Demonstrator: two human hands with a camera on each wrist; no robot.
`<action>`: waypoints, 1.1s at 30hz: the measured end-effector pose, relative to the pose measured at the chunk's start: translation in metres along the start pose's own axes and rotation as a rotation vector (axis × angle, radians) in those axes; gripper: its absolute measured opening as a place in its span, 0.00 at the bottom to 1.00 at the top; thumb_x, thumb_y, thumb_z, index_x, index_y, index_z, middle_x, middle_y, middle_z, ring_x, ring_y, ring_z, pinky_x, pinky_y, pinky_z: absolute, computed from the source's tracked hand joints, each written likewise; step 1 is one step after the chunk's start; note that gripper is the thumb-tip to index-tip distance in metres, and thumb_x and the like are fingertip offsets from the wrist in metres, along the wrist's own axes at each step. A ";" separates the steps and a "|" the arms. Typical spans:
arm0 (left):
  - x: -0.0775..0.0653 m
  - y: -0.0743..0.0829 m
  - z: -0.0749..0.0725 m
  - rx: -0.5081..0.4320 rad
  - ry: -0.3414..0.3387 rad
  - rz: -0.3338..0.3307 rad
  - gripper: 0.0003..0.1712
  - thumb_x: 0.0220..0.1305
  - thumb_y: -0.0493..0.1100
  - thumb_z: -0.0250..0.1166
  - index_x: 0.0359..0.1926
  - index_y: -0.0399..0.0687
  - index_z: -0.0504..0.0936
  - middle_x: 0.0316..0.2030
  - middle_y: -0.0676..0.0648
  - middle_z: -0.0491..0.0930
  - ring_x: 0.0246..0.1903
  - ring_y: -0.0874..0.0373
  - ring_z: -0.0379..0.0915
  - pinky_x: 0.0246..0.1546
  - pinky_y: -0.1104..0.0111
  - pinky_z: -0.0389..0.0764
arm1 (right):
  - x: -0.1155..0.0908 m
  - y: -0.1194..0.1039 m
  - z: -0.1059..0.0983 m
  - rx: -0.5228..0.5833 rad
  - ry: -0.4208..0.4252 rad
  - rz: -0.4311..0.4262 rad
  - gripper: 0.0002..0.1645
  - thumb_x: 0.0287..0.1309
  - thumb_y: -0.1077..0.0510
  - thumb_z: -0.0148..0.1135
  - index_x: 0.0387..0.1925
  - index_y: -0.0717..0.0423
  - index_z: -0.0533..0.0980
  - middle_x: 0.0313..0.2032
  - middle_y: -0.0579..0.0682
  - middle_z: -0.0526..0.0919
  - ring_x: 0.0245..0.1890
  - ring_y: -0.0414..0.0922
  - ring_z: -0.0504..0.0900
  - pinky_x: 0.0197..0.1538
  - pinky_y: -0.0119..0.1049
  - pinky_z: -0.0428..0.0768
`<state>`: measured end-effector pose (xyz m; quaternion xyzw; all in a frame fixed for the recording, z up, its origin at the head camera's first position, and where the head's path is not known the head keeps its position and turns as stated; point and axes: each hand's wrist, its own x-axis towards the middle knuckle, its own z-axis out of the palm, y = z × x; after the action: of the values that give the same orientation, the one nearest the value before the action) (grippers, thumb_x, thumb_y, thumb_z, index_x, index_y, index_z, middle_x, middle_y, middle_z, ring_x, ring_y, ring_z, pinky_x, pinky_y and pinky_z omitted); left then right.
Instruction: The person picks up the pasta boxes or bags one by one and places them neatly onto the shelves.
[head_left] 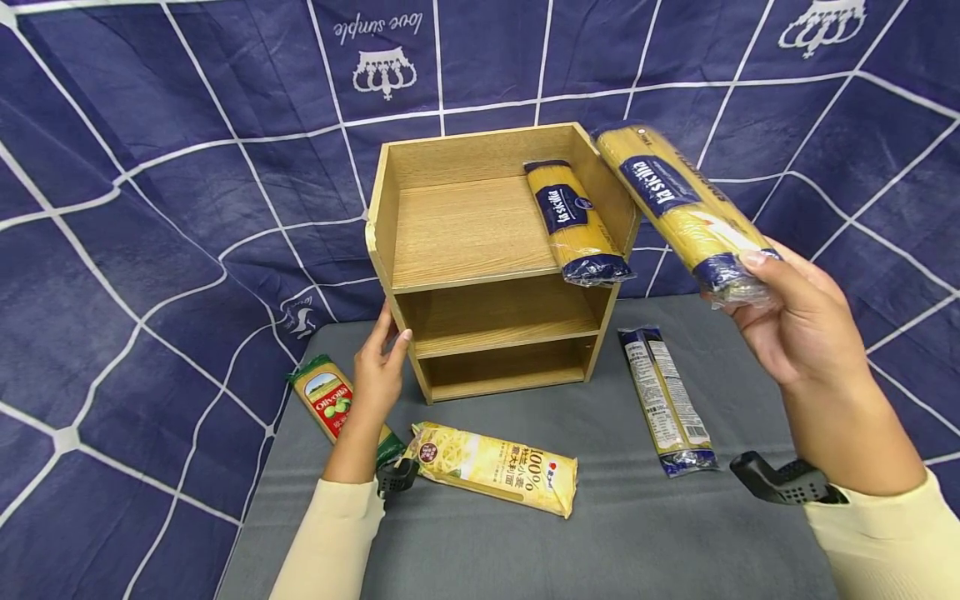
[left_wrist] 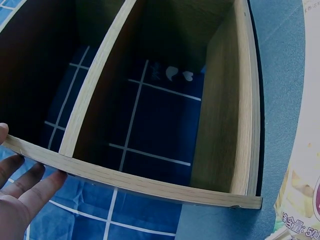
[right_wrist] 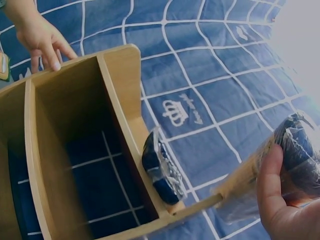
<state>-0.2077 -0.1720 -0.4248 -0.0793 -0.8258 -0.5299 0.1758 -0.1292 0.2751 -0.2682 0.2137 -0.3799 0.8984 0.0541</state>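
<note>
A small wooden shelf [head_left: 480, 225] stands on the table. My left hand [head_left: 378, 367] holds its left side panel, thumb by the front edge and fingers along the outer face. My right hand [head_left: 802, 312] grips the bottom end of a spaghetti pack [head_left: 675, 200] with a blue label, raised and tilted beside the shelf's upper right. Another blue-labelled spaghetti pack [head_left: 566, 217] lies on the top board against the right side, its wrapper end jutting past the front edge. In the right wrist view, the gripped spaghetti pack [right_wrist: 300, 150] shows its crinkled blue end.
A pack with a red and green label [head_left: 330, 400] lies left of the shelf, partly behind my left forearm. A yellow noodle pack [head_left: 495, 467] lies in front. A blue-ended pasta pack [head_left: 667, 400] lies at right, back label up. Blue gridded cloth [head_left: 225, 100] surrounds the table.
</note>
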 end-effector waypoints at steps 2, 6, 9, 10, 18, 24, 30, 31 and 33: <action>0.000 -0.001 0.000 -0.005 0.000 0.002 0.35 0.76 0.51 0.57 0.77 0.76 0.55 0.73 0.46 0.67 0.71 0.49 0.67 0.63 0.47 0.76 | 0.003 0.003 0.005 -0.040 0.024 -0.007 0.24 0.73 0.72 0.37 0.66 0.75 0.67 0.50 0.63 0.81 0.42 0.51 0.86 0.40 0.38 0.87; 0.000 -0.001 0.001 -0.004 0.003 0.004 0.35 0.76 0.52 0.57 0.77 0.77 0.56 0.73 0.46 0.67 0.70 0.48 0.68 0.62 0.46 0.77 | 0.010 0.009 0.013 -0.067 0.024 -0.004 0.24 0.73 0.72 0.39 0.65 0.74 0.68 0.49 0.61 0.82 0.41 0.49 0.87 0.41 0.37 0.87; 0.000 -0.001 0.001 0.000 0.002 0.003 0.35 0.76 0.53 0.57 0.77 0.79 0.55 0.74 0.46 0.67 0.70 0.48 0.68 0.62 0.46 0.77 | 0.015 0.012 0.018 -0.071 0.024 0.002 0.24 0.73 0.72 0.40 0.66 0.73 0.68 0.49 0.61 0.83 0.40 0.48 0.87 0.41 0.35 0.87; 0.000 0.000 0.001 0.000 0.001 0.003 0.35 0.76 0.53 0.57 0.77 0.79 0.55 0.74 0.46 0.66 0.70 0.48 0.68 0.62 0.46 0.77 | 0.017 0.013 0.020 -0.074 0.025 0.003 0.24 0.72 0.72 0.41 0.65 0.73 0.69 0.49 0.60 0.83 0.41 0.48 0.87 0.41 0.35 0.87; -0.001 0.002 0.000 -0.002 0.001 0.000 0.35 0.76 0.52 0.57 0.77 0.79 0.55 0.74 0.45 0.66 0.70 0.46 0.67 0.62 0.46 0.77 | 0.029 0.028 0.034 -0.091 0.047 0.034 0.21 0.71 0.72 0.46 0.62 0.70 0.71 0.48 0.59 0.83 0.40 0.46 0.88 0.43 0.33 0.87; -0.001 0.001 0.000 0.006 0.001 -0.001 0.35 0.76 0.52 0.57 0.77 0.79 0.54 0.74 0.45 0.65 0.70 0.46 0.68 0.62 0.46 0.77 | 0.031 0.039 0.041 -0.143 0.070 0.064 0.18 0.71 0.70 0.49 0.59 0.68 0.74 0.45 0.56 0.85 0.38 0.43 0.87 0.43 0.31 0.85; -0.001 0.000 0.001 0.022 0.001 -0.001 0.35 0.76 0.53 0.57 0.77 0.79 0.54 0.73 0.44 0.67 0.70 0.47 0.68 0.61 0.46 0.77 | 0.029 0.050 0.048 -0.218 0.101 0.090 0.15 0.71 0.68 0.52 0.55 0.63 0.78 0.42 0.52 0.86 0.38 0.40 0.86 0.43 0.29 0.83; -0.001 0.001 0.001 0.024 0.001 -0.002 0.35 0.76 0.54 0.57 0.77 0.79 0.53 0.74 0.44 0.66 0.70 0.47 0.68 0.61 0.46 0.77 | 0.029 0.052 0.049 -0.222 0.103 0.098 0.15 0.71 0.67 0.52 0.55 0.62 0.78 0.42 0.52 0.86 0.38 0.40 0.85 0.43 0.29 0.83; -0.002 0.001 0.001 0.020 0.000 -0.004 0.35 0.76 0.54 0.56 0.77 0.80 0.53 0.74 0.44 0.66 0.70 0.47 0.68 0.62 0.45 0.77 | 0.028 0.055 0.052 -0.253 0.111 0.111 0.14 0.71 0.66 0.53 0.55 0.61 0.77 0.43 0.51 0.85 0.39 0.39 0.85 0.43 0.28 0.83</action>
<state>-0.2060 -0.1709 -0.4246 -0.0760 -0.8313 -0.5219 0.1755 -0.1513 0.1976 -0.2608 0.1337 -0.4978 0.8554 0.0520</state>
